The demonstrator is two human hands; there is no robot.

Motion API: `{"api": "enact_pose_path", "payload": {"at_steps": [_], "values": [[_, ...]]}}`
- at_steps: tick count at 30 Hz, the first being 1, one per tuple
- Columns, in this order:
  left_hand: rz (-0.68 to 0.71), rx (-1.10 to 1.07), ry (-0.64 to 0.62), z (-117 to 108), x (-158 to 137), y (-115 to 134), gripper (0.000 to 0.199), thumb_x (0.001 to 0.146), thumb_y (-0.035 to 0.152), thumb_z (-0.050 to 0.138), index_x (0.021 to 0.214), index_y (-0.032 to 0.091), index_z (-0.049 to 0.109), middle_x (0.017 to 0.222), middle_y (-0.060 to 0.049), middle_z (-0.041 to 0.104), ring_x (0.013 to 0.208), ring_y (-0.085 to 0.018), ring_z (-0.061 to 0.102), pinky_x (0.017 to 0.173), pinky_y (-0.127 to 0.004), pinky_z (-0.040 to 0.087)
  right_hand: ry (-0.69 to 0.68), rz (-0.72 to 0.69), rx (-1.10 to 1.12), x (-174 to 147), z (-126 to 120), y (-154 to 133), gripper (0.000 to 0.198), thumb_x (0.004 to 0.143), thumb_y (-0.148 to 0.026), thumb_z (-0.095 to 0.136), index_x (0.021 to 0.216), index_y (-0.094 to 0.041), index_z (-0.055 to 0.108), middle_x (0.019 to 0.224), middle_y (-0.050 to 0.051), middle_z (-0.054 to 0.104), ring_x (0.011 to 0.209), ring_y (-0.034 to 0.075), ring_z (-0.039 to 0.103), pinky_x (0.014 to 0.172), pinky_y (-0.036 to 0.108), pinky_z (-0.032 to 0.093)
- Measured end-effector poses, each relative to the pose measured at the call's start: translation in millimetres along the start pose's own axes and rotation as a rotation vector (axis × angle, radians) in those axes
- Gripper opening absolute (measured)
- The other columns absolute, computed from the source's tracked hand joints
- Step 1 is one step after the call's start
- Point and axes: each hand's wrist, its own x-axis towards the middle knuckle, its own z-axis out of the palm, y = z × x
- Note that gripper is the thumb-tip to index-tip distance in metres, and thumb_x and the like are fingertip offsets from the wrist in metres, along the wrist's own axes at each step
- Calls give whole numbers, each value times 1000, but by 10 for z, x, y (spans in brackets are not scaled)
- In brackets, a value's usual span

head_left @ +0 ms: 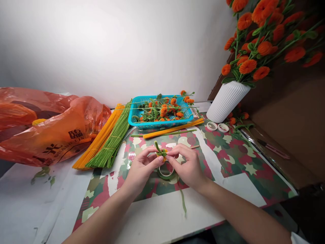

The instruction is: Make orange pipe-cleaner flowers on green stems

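Observation:
Between my two hands is a small pipe-cleaner flower (pixel 162 154), orange with green parts, one green stem end pointing up. My left hand (pixel 145 162) pinches it from the left with thumb and forefinger. From the right, my right hand (pixel 186 164) closes its fingertips on the same flower. Just beneath the hands lies a roll of green tape (pixel 166 174) on the table. A loose strip of green tape (pixel 183 203) trails toward the front edge. Part of a thin stick (pixel 195 146) shows behind my right hand.
A blue basket (pixel 162 126) holds orange flowers. Yellow pipe cleaners (pixel 101 139) and green ones (pixel 111 139) lie beside an orange plastic bag (pixel 63 135). At right stand a white vase (pixel 227 101) of flowers, two white tape rolls (pixel 217 127) and a pink cutter (pixel 274 149).

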Motion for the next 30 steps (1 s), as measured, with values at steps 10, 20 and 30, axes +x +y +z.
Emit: {"api": "enact_pose_path", "payload": {"at_steps": [10,20,30], "values": [[111,153,178,-99,114,79,17,68,27,72,80,18,66,98,-4,60,72,-13,60,59,-24,56,-775,-25,-114,208,-473,-87,30,68,0,62,76,-26,75,76,-1,66,74,16,61,67,27,47],[-359,16,-446,-150,58,116,4,65,18,65,68,19,67,78,-3,67,64,-14,60,57,-23,49,-901,-13,-273,11,-390,-41,28,60,2,67,54,-25,70,65,-1,64,72,18,57,73,32,41],[-61,176,-99,-146,137,30,13,72,32,69,75,20,66,74,0,62,67,-15,58,61,-24,48,-847,-21,-150,62,-337,-78,20,70,-4,66,68,-24,68,68,-1,66,77,19,53,77,35,44]]}}
